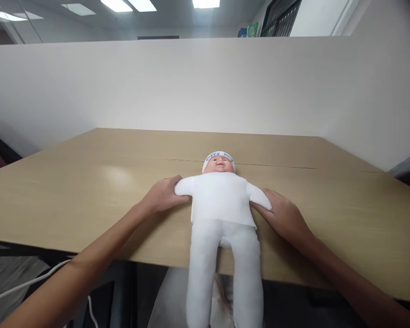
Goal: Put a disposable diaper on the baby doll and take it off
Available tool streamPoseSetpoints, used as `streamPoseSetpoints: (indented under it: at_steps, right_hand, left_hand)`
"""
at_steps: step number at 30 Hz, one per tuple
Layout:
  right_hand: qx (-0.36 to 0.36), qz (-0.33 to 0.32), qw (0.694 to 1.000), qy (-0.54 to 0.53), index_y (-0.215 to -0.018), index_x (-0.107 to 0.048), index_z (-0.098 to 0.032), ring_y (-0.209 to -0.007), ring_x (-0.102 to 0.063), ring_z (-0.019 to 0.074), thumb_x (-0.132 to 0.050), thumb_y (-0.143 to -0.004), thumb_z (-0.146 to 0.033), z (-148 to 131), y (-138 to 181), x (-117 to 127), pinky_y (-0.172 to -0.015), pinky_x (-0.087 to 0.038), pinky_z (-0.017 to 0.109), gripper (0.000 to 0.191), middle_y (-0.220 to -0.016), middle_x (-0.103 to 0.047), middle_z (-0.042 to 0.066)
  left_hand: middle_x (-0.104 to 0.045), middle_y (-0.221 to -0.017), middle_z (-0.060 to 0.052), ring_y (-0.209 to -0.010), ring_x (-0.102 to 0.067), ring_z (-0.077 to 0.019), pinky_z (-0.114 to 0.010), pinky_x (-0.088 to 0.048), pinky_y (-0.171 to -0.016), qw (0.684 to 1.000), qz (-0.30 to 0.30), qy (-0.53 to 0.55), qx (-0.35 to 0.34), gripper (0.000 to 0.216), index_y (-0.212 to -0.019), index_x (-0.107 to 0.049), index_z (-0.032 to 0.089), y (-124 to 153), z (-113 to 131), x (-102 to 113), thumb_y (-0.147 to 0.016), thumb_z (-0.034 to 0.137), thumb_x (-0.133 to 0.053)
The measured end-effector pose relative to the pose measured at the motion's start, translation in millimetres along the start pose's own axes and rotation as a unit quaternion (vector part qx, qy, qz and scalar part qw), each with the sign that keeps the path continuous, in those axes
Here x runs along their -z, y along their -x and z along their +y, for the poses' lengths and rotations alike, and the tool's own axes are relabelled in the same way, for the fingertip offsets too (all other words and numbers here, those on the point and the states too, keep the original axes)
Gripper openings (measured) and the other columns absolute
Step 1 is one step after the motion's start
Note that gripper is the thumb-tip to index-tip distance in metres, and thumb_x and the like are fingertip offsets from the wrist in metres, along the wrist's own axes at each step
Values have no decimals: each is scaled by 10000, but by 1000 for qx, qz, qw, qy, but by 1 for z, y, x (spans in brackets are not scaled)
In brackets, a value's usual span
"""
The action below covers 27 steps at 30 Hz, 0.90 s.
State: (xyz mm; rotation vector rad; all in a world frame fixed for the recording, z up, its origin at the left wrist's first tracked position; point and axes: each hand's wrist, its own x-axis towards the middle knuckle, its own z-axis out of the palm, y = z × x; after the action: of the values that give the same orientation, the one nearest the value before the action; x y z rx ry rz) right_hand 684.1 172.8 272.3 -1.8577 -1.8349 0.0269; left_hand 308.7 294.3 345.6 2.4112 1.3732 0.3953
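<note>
A baby doll (222,200) in a white top, white trousers and a white cap with blue lettering lies face up on the wooden table (89,205). Its head points to the far side, and its legs reach over the near table edge. My left hand (166,193) is closed around the end of the doll's arm on the left. On the other side, my right hand (283,212) grips the doll's other arm near its end, thumb underneath. The fingertips of both hands are partly hidden behind the sleeves.
A white partition wall (198,86) rises behind the table. Below the near edge, a white cable (27,284) runs at the left. A thin seam crosses the tabletop beyond the doll's head. Dark objects stand at the far left and right edges.
</note>
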Motion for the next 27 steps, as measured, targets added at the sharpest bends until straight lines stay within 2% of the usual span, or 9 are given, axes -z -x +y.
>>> streamPoseSetpoints:
  at_steps: [4, 7, 11, 14, 16, 19, 21, 24, 27]
  right_hand:
    - [5, 14, 1000, 10, -1255, -725, -238, -1024, -733, 326, -510, -1099, -620, 12, -36, -16, -789, -501, 379, 466, -1161, -802, 105]
    - [12, 27, 999, 31, -1226, -741, -220, -1006, -729, 338, -508, -1092, -630, 23, -67, -26, -788, -501, 394, 490, -1119, -804, 116]
    - [40, 33, 999, 1, -1247, -751, -239, -1039, -735, 340, -535, -1079, -651, 37, -111, -37, -834, -522, 407, 494, -1169, -814, 106]
    - [36, 32, 999, 16, -1184, -763, -240, -1004, -733, 354, -505, -1079, -681, 43, -143, -43, -810, -523, 426, 522, -1125, -817, 110]
    - [36, 37, 998, 34, -1173, -762, -230, -1023, -728, 377, -495, -1072, -700, 47, -158, -46, -822, -530, 451, 550, -1130, -812, 131]
    - [32, 65, 997, 23, -1335, -705, -210, -1117, -732, 394, -578, -1030, -698, 54, -164, -46, -884, -553, 468, 589, -1280, -793, 159]
    - [24, 71, 997, 7, -1416, -657, -193, -1095, -748, 383, -639, -995, -689, 62, -158, -44, -877, -566, 454, 651, -1314, -785, 171]
    - [21, 32, 999, -5, -1435, -665, -221, -1047, -758, 366, -623, -1015, -694, 75, -145, -37, -830, -572, 437, 635, -1297, -799, 155]
    - [21, 9, 999, -24, -1453, -687, -280, -1121, -751, 381, -588, -1053, -686, 81, -139, -34, -857, -577, 455, 579, -1366, -794, 118]
  left_hand:
    - [-797, -973, -60, -838, -698, -268, -326, -384, -685, 999, 29, -26, 24, 325, -955, -650, 231, -36, -14, -3, -849, 538, -665]
    - [-805, -962, -60, -854, -712, -284, -365, -427, -780, 998, 52, -44, 9, 323, -928, -631, 237, -66, -25, -10, -868, 554, -648]
    - [-820, -959, -70, -916, -738, -331, -488, -432, -1002, 992, 97, -82, -7, 371, -931, -656, 234, -111, -42, -21, -871, 601, -638]
    - [-816, -983, -96, -922, -736, -340, -526, -427, -1033, 987, 119, -109, -19, 431, -971, -693, 214, -143, -52, -29, -890, 631, -624]
    - [-814, -1075, -128, -998, -731, -361, -540, -425, -1051, 980, 145, -131, -33, 483, -1065, -724, 192, -158, -58, -33, -902, 636, -629]
    - [-798, -1235, -154, -1150, -695, -396, -548, -426, -1086, 974, 172, -136, -61, 638, -1280, -713, 173, -165, -72, -35, -943, 706, -615]
    - [-790, -1287, -143, -1191, -684, -391, -536, -436, -1106, 976, 170, -114, -79, 725, -1369, -680, 178, -161, -85, -32, -965, 775, -599]
    - [-790, -1293, -124, -1206, -691, -362, -510, -445, -1148, 982, 143, -74, -96, 760, -1390, -675, 190, -151, -104, -26, -969, 819, -615]
    - [-785, -1315, -124, -1235, -684, -355, -510, -444, -1181, 986, 123, -46, -102, 750, -1395, -684, 189, -147, -115, -21, -976, 809, -630]
